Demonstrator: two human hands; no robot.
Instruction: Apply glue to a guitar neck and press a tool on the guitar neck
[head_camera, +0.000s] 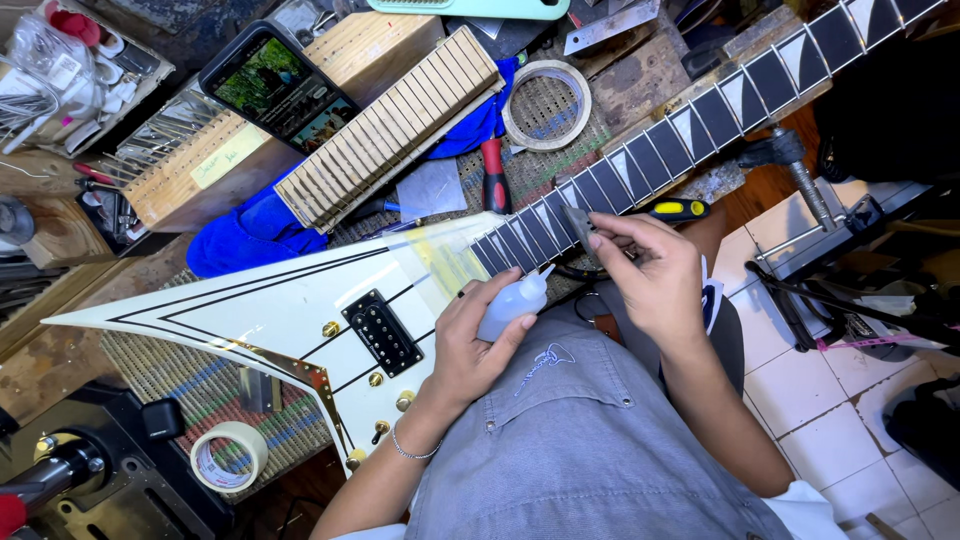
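A white V-shaped electric guitar (270, 310) with black pinstripes, a black pickup and gold knobs lies across the workbench. Its dark fretboard (700, 115) with white triangle inlays runs up to the right. My left hand (480, 340) is shut on a small white squeeze bottle (515, 303), nozzle pointing toward the low end of the fretboard. My right hand (645, 275) pinches a small grey flat piece (578, 222) against the fretboard edge. Yellowish masking tape covers the guitar body near the neck joint.
A slotted wooden fretboard blank (390, 125) rests on a blue cloth (250, 230). A smartphone (275, 88) lies on a wooden block. Tape rolls sit at the top (547, 103) and the bottom left (229, 456). A red-handled tool (494, 175) and a yellow-handled tool (680, 210) lie near the neck.
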